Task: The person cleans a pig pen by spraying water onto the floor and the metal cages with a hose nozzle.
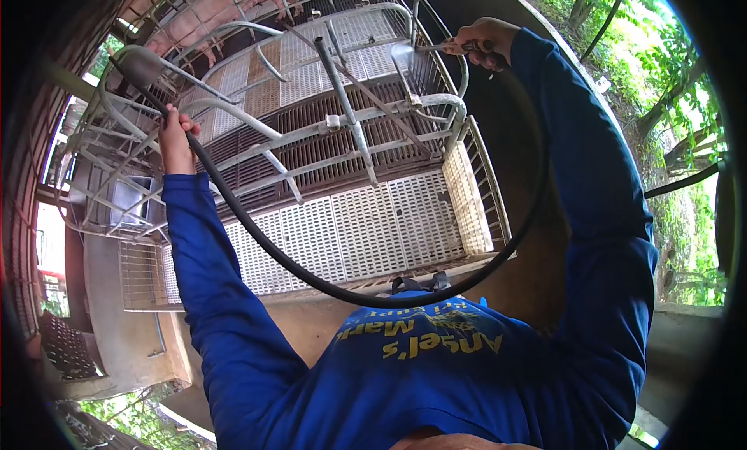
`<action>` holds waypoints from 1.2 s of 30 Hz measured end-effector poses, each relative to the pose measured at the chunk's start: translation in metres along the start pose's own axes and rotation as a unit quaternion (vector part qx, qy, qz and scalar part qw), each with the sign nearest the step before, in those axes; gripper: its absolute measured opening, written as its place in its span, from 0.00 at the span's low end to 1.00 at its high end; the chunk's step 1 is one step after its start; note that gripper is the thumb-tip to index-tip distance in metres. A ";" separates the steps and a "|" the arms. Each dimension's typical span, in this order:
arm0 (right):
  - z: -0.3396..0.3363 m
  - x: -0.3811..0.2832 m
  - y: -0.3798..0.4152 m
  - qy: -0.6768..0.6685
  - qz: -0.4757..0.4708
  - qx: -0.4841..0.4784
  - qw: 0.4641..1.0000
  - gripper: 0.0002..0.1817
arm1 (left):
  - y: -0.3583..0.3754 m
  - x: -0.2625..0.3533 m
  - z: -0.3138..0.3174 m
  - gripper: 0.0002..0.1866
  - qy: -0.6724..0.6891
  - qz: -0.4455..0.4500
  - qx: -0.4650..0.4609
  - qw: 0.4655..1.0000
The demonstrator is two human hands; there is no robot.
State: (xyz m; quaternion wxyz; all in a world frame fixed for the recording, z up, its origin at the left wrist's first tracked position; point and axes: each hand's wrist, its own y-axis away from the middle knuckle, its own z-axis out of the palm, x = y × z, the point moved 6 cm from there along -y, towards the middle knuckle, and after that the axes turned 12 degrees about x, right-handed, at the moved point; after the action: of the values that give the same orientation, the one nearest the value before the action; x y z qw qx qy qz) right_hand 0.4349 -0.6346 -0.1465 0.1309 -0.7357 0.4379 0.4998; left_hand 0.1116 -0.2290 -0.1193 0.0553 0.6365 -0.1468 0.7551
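Note:
My left hand (177,132) is closed around a black hose (373,300), which hangs in a wide loop across the front of my body and up toward the right. At the upper right, my right hand (484,43) grips a spray nozzle (442,47) pointing left. A whitish mist of water (403,55) shows at its tip, over the far right end of a metal-barred pen (342,123). How the hose joins the nozzle is hard to see in the shadow.
White slotted panels (366,224) and dark slatted panels (311,150) form the pen floor. A pig (206,22) stands behind bars at the upper left. A grey trough (131,199) sits at the left. A low wall edge (576,68) borders greenery (661,84) on the right.

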 end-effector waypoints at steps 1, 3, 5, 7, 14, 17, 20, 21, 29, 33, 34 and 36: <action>0.001 -0.001 0.003 -0.031 -0.021 0.000 0.999 0.13 | -0.001 -0.001 0.000 0.11 -0.001 0.001 -0.006 1.000; 0.005 0.002 0.003 -0.083 -0.052 -0.005 0.995 0.13 | 0.000 -0.002 0.002 0.12 0.006 -0.002 -0.004 1.000; 0.010 0.013 -0.001 -0.078 -0.063 0.026 0.995 0.13 | -0.001 0.001 0.005 0.12 0.004 -0.001 0.000 1.000; 0.014 0.025 -0.003 -0.087 -0.055 0.058 0.993 0.12 | -0.002 0.002 0.005 0.12 -0.010 -0.001 0.009 1.000; 0.066 0.085 0.002 -0.309 -0.022 0.095 0.946 0.10 | 0.000 -0.008 -0.002 0.15 -0.041 0.036 0.007 0.998; 0.116 0.152 -0.039 -0.425 0.015 0.068 0.902 0.12 | 0.000 -0.008 -0.007 0.17 -0.072 0.041 0.013 0.996; 0.138 0.178 -0.059 -0.199 -0.029 0.218 0.955 0.16 | 0.001 -0.003 -0.011 0.18 -0.122 0.040 0.034 0.991; 0.142 0.163 -0.051 -0.345 -0.113 0.230 0.903 0.18 | 0.001 -0.002 -0.012 0.18 -0.129 0.046 0.033 0.990; 0.174 0.189 -0.077 -0.390 -0.076 0.242 0.885 0.22 | 0.009 0.002 -0.008 0.16 -0.136 0.045 0.044 0.989; 0.185 0.201 -0.088 -0.420 -0.061 0.253 0.869 0.24 | 0.010 0.000 -0.004 0.18 -0.138 0.044 0.043 0.989; 0.189 0.206 -0.093 -0.425 -0.061 0.252 0.867 0.25 | 0.010 -0.001 -0.004 0.19 -0.139 0.044 0.042 0.988; 0.194 0.209 -0.098 -0.439 -0.060 0.243 0.863 0.26 | 0.008 -0.003 -0.003 0.19 -0.138 0.047 0.041 0.988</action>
State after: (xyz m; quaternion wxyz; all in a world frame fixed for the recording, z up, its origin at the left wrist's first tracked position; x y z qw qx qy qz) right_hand 0.4151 -0.5624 -0.4391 0.5137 -0.4101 0.3974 0.6403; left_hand 0.1068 -0.2354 -0.1244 -0.0272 0.7290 -0.1522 0.6669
